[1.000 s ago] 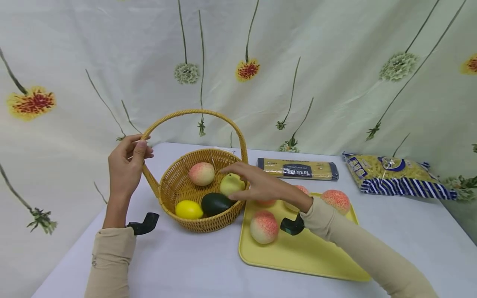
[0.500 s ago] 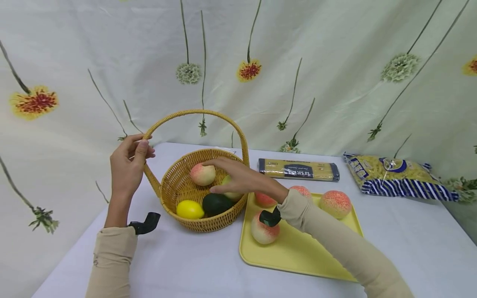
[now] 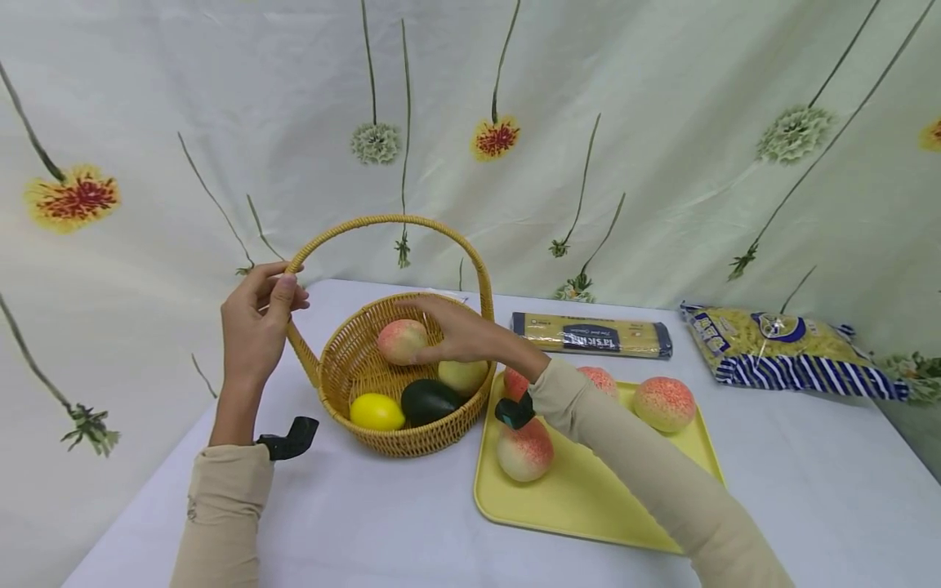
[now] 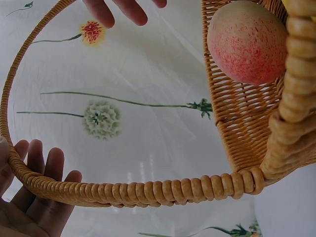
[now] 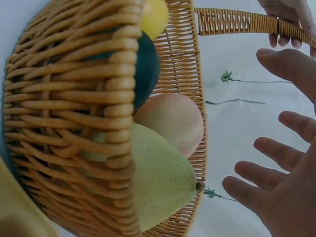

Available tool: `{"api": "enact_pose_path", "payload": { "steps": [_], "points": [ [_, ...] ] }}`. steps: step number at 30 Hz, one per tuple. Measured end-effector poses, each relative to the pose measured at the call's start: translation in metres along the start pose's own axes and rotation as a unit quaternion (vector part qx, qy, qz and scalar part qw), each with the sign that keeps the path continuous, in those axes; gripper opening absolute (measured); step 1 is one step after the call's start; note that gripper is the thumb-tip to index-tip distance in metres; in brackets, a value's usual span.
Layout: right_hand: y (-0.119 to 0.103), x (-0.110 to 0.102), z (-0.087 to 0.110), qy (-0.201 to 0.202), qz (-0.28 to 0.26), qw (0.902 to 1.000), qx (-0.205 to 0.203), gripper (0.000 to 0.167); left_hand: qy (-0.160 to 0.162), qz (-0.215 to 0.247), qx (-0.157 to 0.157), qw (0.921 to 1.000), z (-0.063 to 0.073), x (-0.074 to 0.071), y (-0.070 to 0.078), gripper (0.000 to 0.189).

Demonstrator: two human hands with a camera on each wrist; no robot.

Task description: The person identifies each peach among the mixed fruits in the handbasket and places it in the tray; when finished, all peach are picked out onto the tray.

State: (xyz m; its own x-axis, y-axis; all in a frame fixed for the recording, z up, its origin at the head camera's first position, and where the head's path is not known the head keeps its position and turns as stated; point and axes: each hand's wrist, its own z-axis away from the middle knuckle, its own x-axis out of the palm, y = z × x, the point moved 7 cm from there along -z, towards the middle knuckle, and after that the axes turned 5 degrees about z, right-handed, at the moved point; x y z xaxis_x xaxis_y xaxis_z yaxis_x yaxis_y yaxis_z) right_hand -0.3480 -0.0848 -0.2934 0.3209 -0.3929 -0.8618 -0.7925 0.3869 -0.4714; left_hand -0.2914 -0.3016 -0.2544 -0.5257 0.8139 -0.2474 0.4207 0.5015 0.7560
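Observation:
My left hand (image 3: 256, 322) grips the left side of the tall handle (image 3: 390, 219) of a wicker basket (image 3: 415, 445), its thumb on the near side and fingers behind. My right hand (image 3: 466, 331) hangs over the basket's right side with fingers spread and nothing held. In the right wrist view its fingers stand apart from the fruit. Inside the basket lie a peach (image 3: 400, 341), a yellow-green pear (image 5: 160, 180) at the right wall, a dark green avocado-like fruit (image 3: 430, 402) and a yellow lemon (image 3: 376, 412). The hand partly covers the pear in the head view.
A yellow tray (image 3: 581, 510) stands right of the basket, bearing several peaches (image 3: 525, 453), some partly behind the right forearm. Behind it lie a flat pasta packet (image 3: 591, 336) and a bag of pasta (image 3: 790, 347). A flower-printed cloth (image 3: 441, 98) hangs at the back.
My right hand has moved left and up, from around the pear toward the peach in the basket. The pear stays in place by the wall. My left hand keeps its grip on the handle.

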Motion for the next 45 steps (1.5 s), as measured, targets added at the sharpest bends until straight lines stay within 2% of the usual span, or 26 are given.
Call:
{"api": "enact_pose_path", "payload": {
  "steps": [6,19,28,35,45],
  "points": [
    [0.004,-0.001,-0.007,-0.014,-0.023,0.9995,0.016,0.075,0.001,0.003,0.002,1.0,0.0,-0.001,0.0,0.029],
    [0.015,0.008,-0.024,-0.035,0.002,0.998,0.052,0.076,0.002,-0.001,-0.003,1.0,0.001,0.0,-0.001,0.03],
    [0.016,0.013,-0.029,-0.035,0.007,0.998,0.051,0.072,0.001,-0.003,0.0,1.0,0.001,0.001,0.0,0.03],
    [0.018,0.011,-0.031,-0.04,0.026,0.9964,0.07,0.072,0.003,-0.005,-0.001,1.0,0.0,0.001,0.0,0.03],
    [0.017,0.014,-0.034,-0.045,0.005,0.997,0.062,0.07,0.002,-0.006,-0.001,1.0,0.0,0.0,0.0,0.029]
  ]
}}
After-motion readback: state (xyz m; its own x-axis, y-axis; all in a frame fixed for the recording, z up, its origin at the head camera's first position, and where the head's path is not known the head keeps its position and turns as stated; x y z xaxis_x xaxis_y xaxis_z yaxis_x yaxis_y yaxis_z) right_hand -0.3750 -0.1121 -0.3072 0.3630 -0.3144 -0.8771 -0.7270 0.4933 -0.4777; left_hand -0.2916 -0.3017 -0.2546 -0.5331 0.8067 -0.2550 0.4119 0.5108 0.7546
